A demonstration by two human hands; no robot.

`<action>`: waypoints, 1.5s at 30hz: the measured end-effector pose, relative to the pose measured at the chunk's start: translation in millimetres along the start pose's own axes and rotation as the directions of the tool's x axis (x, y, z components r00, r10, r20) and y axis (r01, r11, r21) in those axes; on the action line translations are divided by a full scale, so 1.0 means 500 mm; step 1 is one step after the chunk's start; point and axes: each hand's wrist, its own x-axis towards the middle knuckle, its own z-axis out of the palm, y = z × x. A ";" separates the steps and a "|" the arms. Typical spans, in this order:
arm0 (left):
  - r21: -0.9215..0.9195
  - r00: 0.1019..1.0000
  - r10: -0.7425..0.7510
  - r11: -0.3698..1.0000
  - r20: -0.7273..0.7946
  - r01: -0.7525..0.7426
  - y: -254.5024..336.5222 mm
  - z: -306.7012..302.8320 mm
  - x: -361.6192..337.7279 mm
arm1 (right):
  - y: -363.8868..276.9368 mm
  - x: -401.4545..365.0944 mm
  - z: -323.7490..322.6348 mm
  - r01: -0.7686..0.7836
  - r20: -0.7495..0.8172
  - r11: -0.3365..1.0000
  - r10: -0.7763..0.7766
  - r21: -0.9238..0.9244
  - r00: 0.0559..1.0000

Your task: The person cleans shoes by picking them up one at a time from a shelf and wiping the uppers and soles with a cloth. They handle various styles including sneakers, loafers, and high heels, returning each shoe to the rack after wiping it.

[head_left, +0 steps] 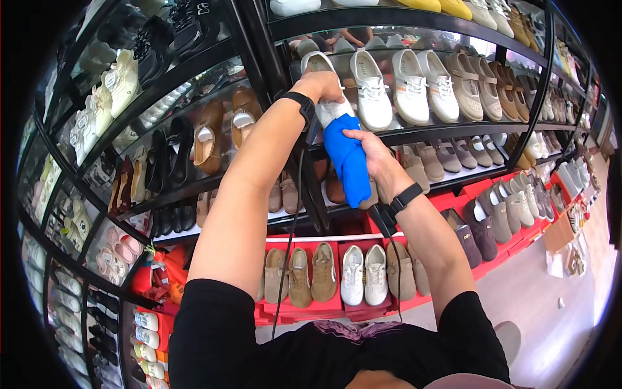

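Observation:
My left hand is closed over a white shoe at the shelf's front edge, with part of the shoe hidden behind the fingers. My right hand grips a blue cloth, thumb on top. The cloth's upper end lies against the toe of that shoe, and its lower end hangs below the shelf edge. Just to the right stands another white lace-up shoe on the same shelf.
A white pair and beige strap shoes continue along the shelf. A black upright post rises left of my hands. Red boxes carrying shoes line the floor below. Dark cables hang near both wrists.

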 end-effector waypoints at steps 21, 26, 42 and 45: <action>-0.497 0.745 0.458 0.556 -0.486 -0.666 0.128 0.238 -0.464 | 0.265 -0.483 -0.145 0.039 -0.203 0.999 -0.038 -0.001 0.978; -0.939 0.914 0.383 0.344 0.132 -0.008 0.078 0.399 -0.672 | 0.396 -0.635 -0.201 -0.056 -0.513 0.993 0.100 0.100 0.853; -0.977 0.805 0.593 0.175 0.009 -0.118 0.134 0.558 -0.724 | 0.515 -0.534 -0.022 -0.152 -0.599 0.903 -0.133 -0.401 0.789; -0.985 0.755 0.637 0.156 0.153 0.067 0.151 0.483 -0.747 | 0.529 -0.568 0.024 -0.122 -0.656 0.914 -0.181 -0.387 0.732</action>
